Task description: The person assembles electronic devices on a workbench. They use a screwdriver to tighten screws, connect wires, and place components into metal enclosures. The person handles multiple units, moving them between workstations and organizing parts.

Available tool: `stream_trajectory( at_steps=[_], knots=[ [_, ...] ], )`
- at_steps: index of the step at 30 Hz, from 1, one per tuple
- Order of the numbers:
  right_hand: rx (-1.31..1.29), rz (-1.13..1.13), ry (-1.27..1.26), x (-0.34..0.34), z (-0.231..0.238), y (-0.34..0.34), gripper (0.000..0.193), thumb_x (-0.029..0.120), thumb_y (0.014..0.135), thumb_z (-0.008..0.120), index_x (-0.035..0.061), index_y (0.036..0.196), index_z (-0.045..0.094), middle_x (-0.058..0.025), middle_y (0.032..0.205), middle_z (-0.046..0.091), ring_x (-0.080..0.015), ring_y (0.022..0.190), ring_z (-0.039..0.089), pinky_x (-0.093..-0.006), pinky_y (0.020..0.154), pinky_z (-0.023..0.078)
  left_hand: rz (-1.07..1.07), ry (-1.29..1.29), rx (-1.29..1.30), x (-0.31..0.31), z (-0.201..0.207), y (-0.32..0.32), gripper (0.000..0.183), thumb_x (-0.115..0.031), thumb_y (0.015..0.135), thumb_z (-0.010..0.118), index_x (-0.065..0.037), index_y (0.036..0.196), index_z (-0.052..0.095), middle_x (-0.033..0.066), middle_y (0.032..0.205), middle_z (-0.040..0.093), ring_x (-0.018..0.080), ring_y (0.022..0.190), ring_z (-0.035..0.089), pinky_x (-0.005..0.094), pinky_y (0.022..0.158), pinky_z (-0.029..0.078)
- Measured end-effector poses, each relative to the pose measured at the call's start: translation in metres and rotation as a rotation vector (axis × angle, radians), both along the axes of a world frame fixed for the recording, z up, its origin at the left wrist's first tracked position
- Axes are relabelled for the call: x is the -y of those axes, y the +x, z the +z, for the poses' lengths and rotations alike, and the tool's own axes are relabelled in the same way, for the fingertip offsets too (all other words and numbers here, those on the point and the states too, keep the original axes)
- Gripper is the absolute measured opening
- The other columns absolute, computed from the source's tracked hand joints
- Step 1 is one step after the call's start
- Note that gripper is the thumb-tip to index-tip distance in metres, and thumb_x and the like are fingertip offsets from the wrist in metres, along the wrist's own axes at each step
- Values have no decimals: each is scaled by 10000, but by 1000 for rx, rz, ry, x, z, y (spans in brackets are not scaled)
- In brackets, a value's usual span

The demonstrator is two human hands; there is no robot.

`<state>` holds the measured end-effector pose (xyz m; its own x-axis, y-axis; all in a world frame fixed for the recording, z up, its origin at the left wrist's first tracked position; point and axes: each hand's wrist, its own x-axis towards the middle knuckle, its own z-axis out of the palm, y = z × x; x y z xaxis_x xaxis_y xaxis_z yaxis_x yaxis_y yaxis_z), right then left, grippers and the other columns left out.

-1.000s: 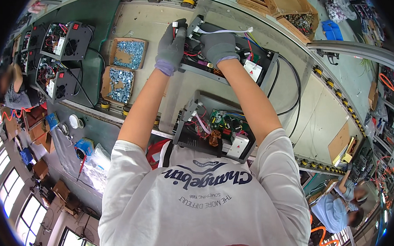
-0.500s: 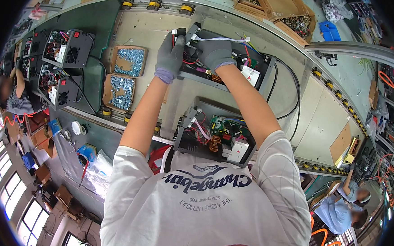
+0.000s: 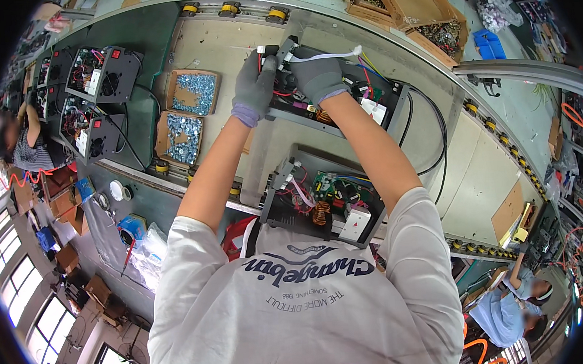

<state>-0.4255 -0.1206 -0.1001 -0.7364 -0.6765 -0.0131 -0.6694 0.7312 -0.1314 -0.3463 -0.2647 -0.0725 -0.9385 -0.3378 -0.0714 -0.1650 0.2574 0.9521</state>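
While both gloved hands work at the far side of the conveyor bench, we look down over our own shoulders and white shirt. Our left hand is curled around a small black-and-white connector block at the upper left corner of an open black electronics chassis, fingers pressed together on it. Our right hand lies just beside it, closed over the wiring, with a white flat cable running out from under its fingers toward the right; what exactly it pinches we cannot tell.

We judge the step in hand to be seating or dressing a cable inside this far unit. A next move would seem to call for small, careful finger work, since red and black wires crowd the spot.

A second open chassis with a green circuit board sits nearer, touching the bench's near edge between our forearms, so the arms reach over it. To the left, two cardboard trays of silver screws lie near the left forearm. A black cord loops along the right side of both units. Bare bench surface lies to the right, the widest open room. The rail with yellow rollers bounds the far edge, just beyond the hands. Other workers sit well apart at the left and lower right.
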Motion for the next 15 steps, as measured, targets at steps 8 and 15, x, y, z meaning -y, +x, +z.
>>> stream_trajectory(
  at_steps=[8, 15],
  knots=[
    [123, 63, 65, 1, 17, -3, 183, 192, 852, 603, 128, 971, 725, -126, 859, 712, -331, 835, 707, -460, 697, 551, -55, -112, -79, 4, -4, -5, 321, -293, 1008, 520, -62, 1202, 628, 170, 1009, 660, 332, 929, 635, 396, 838, 488],
    [112, 3, -18, 4, 12, -5, 186, 172, 870, 574, 140, 943, 742, -117, 872, 711, -319, 875, 705, -466, 728, 548, -81, 31, -102, 4, -4, -4, 350, -312, 1020, 523, -59, 1248, 606, 117, 1015, 662, 230, 913, 641, 360, 819, 503]
  ],
)
